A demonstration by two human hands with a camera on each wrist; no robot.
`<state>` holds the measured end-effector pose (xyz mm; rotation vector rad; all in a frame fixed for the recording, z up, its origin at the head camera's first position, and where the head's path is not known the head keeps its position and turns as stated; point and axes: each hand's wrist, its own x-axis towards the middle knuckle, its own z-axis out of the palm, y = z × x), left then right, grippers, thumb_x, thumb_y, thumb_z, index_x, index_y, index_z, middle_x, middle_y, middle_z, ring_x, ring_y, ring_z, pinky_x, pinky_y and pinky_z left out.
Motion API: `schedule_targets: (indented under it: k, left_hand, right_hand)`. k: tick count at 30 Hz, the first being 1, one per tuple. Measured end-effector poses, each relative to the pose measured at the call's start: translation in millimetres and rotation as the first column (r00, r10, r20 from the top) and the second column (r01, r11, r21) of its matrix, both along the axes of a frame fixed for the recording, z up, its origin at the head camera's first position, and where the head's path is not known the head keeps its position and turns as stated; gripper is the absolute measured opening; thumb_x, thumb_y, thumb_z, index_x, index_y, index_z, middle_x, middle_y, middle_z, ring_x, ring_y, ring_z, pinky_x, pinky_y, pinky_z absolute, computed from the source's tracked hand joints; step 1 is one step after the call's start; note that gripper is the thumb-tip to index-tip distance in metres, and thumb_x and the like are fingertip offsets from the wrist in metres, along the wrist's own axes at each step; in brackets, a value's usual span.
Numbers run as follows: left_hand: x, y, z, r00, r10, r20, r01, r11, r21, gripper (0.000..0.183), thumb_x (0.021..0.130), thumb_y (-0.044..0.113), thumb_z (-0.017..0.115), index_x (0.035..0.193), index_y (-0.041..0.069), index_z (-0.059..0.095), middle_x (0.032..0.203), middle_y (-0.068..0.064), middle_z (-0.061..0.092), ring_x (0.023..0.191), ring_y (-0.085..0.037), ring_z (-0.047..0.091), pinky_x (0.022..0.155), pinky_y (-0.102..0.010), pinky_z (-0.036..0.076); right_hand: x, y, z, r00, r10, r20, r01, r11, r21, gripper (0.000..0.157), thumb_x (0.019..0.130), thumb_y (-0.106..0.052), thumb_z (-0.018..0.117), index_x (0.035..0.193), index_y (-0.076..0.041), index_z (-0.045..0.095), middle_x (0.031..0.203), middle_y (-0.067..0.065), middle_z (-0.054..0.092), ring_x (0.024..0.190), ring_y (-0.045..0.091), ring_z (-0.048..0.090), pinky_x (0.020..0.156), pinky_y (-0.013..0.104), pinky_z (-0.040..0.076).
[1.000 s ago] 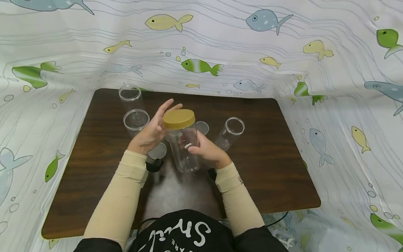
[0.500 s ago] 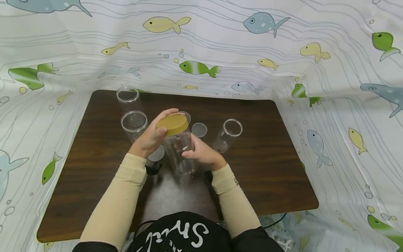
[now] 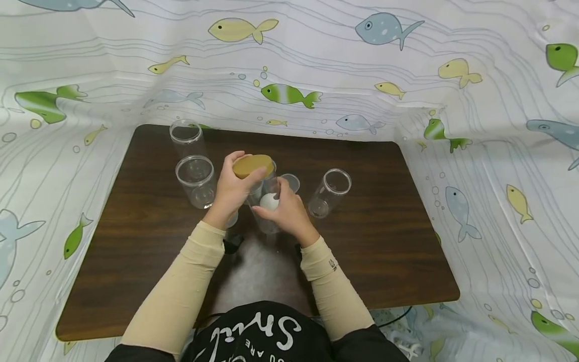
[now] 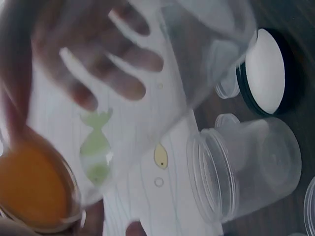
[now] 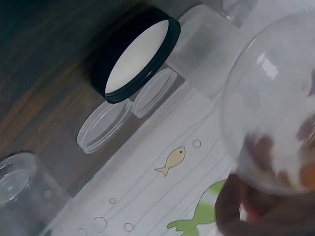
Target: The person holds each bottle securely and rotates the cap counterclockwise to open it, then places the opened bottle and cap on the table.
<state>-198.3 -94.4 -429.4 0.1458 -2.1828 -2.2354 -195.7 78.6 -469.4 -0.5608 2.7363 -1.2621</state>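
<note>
My left hand point(image 3: 230, 191) grips the yellow lid point(image 3: 253, 167) at the top of a tall clear jar point(image 3: 267, 223), thumb across the near side. Lower down, my right hand point(image 3: 289, 213) holds the jar's body from the right, its thumb on the near wall. The jar stands slightly tilted above the table. Through its wall a white disc shows. The left wrist view has the lid point(image 4: 34, 184) at lower left beside the jar's blurred wall. In the right wrist view, the jar point(image 5: 270, 108) fills the right side, and fingers curl below it.
Two open clear jars point(image 3: 186, 138) stand at the back left of the brown table point(image 3: 384, 241), another jar point(image 3: 332, 188) on the right. Beyond the held jar lie a dark-rimmed lid point(image 5: 140, 59) with a white inside and clear lids point(image 5: 106, 125). A fish-patterned sheet point(image 3: 316, 55) surrounds the table.
My left hand was open beside the yellow lid, then closed over it and has turned, its thumb now across the near side. The jar has shifted slightly away, my right hand still holding it.
</note>
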Motion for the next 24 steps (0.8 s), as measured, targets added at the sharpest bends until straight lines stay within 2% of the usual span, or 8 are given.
schedule_targets:
  k: [6, 10, 12, 14, 16, 20, 22, 24]
  left_hand:
    - [-1.6, 7.4, 0.6, 0.998, 0.059, 0.0, -0.059, 0.998, 0.011, 0.092, 0.087, 0.043, 0.079, 0.156, 0.014, 0.025, 0.153, -0.001, 0.042, 0.128, -0.021, 0.049, 0.104, -0.036, 0.044]
    - [-2.9, -5.0, 0.6, 0.996, -0.08, -0.039, 0.083, 0.993, 0.083, 0.102, 0.085, 0.051, 0.078, 0.16, 0.017, 0.018, 0.155, -0.005, 0.037, 0.126, -0.021, 0.048, 0.105, -0.034, 0.042]
    - [-4.1, -15.5, -0.2, 0.974, -0.196, -0.113, 0.215, 0.958, 0.188, 0.116, 0.078, 0.056, 0.082, 0.162, 0.02, 0.01, 0.16, -0.007, 0.031, 0.126, -0.022, 0.048, 0.107, -0.032, 0.039]
    - [-5.5, -26.0, -1.5, 0.928, -0.312, -0.204, 0.361, 0.888, 0.286, 0.129, 0.069, 0.061, 0.084, 0.163, 0.025, 0.003, 0.164, -0.007, 0.024, 0.131, -0.021, 0.048, 0.109, -0.03, 0.038]
    - [-7.2, -34.2, -3.8, 0.859, -0.422, -0.29, 0.504, 0.796, 0.334, 0.136, 0.063, 0.062, 0.087, 0.163, 0.028, 0.0, 0.167, -0.01, 0.021, 0.136, -0.021, 0.047, 0.11, -0.029, 0.037]
    - [-11.0, -39.5, -9.6, 0.665, -0.617, -0.42, 0.743, 0.601, 0.294, 0.131, 0.071, 0.062, 0.085, 0.164, 0.023, 0.001, 0.165, -0.021, 0.024, 0.144, -0.03, 0.041, 0.114, -0.04, 0.035]
    - [-11.7, -38.8, -12.1, 0.583, -0.677, -0.45, 0.811, 0.518, 0.271, 0.124, 0.077, 0.06, 0.082, 0.164, 0.017, 0.004, 0.163, -0.023, 0.027, 0.144, -0.037, 0.04, 0.115, -0.047, 0.033]
    - [-11.9, -37.5, -14.5, 0.558, -0.695, -0.453, 0.828, 0.498, 0.257, 0.116, 0.081, 0.059, 0.079, 0.163, 0.012, 0.012, 0.159, -0.022, 0.035, 0.143, -0.04, 0.04, 0.114, -0.049, 0.033]
  right_hand:
    - [0.2, -5.7, -1.2, 0.985, -0.079, -0.156, 0.097, 0.989, 0.113, 0.09, 0.078, -0.055, 0.082, 0.139, -0.002, 0.044, 0.113, 0.011, 0.063, 0.098, 0.023, 0.062, 0.089, 0.05, 0.046]
    - [-3.2, 4.0, 3.0, 0.999, 0.031, 0.007, -0.031, 0.999, -0.02, 0.092, 0.082, -0.051, 0.08, 0.147, -0.001, 0.036, 0.121, 0.015, 0.06, 0.106, 0.026, 0.061, 0.087, 0.044, 0.05]
    - [-5.6, 10.9, 3.9, 0.978, 0.176, 0.114, -0.153, 0.971, -0.185, 0.093, 0.084, -0.05, 0.077, 0.149, 0.0, 0.032, 0.126, 0.02, 0.058, 0.106, 0.029, 0.061, 0.085, 0.042, 0.053]
    - [-7.3, 16.2, 4.0, 0.916, 0.365, 0.169, -0.287, 0.888, -0.36, 0.098, 0.085, -0.057, 0.075, 0.148, 0.002, 0.03, 0.128, 0.023, 0.056, 0.108, 0.031, 0.061, 0.087, 0.042, 0.054]
    - [-8.1, 18.3, 2.6, 0.814, 0.557, 0.167, -0.407, 0.751, -0.521, 0.104, 0.084, -0.066, 0.071, 0.146, 0.006, 0.03, 0.125, 0.027, 0.055, 0.107, 0.032, 0.061, 0.091, 0.044, 0.053]
    - [-6.3, 14.3, -1.6, 0.599, 0.793, 0.11, -0.532, 0.497, -0.685, 0.116, 0.08, -0.08, 0.063, 0.138, 0.015, 0.029, 0.115, 0.02, 0.058, 0.105, 0.027, 0.061, 0.096, 0.045, 0.05]
    - [-5.2, 11.3, -3.9, 0.533, 0.84, 0.102, -0.54, 0.431, -0.723, 0.117, 0.08, -0.08, 0.062, 0.136, 0.017, 0.028, 0.113, 0.013, 0.059, 0.104, 0.024, 0.062, 0.095, 0.045, 0.05]
    - [-5.0, 9.6, -6.0, 0.518, 0.85, 0.096, -0.543, 0.414, -0.731, 0.117, 0.08, -0.081, 0.061, 0.134, 0.018, 0.029, 0.112, 0.009, 0.059, 0.102, 0.023, 0.062, 0.094, 0.044, 0.051]
